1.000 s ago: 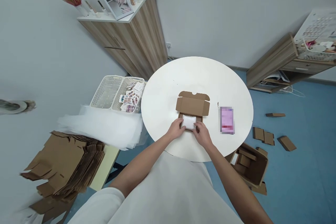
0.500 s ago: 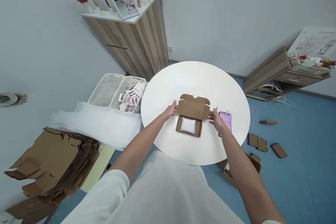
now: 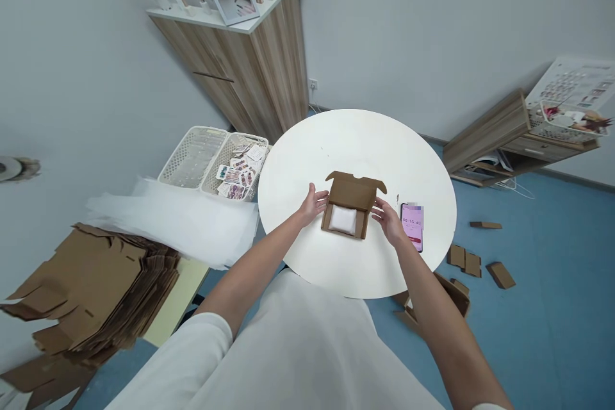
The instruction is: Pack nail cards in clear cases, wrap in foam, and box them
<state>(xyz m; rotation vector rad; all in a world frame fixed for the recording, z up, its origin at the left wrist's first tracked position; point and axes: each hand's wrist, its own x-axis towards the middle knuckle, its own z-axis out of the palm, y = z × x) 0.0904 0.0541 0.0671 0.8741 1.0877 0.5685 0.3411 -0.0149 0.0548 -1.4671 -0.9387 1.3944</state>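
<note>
A small brown cardboard box (image 3: 325, 226) lies on the round white table (image 3: 298, 154), its lid (image 3: 354, 192) raised at the far side. Inside it rests a white wrapped packet (image 3: 343, 220). My left hand (image 3: 313, 204) is at the box's left side, fingers apart and stretched toward the lid's edge. On the opposite side my right hand (image 3: 387, 218) is open too, its fingertips by the lid's right edge. Whether the fingertips touch the cardboard I cannot tell. A phone (image 3: 412, 228) with a timer on its pink screen lies right of my right hand.
Left of the table stand two white baskets (image 3: 192, 157), one with printed cards (image 3: 240, 173). White translucent sheets (image 3: 177, 221) and stacked flat cardboard (image 3: 96, 288) are nearer. Small boxes (image 3: 500, 275) and a larger open carton (image 3: 451, 295) sit on the blue floor at right.
The lid has tilted up from lying back to a more upright stance. Both hands have shifted slightly with it, and the right one has come inward toward the box.
</note>
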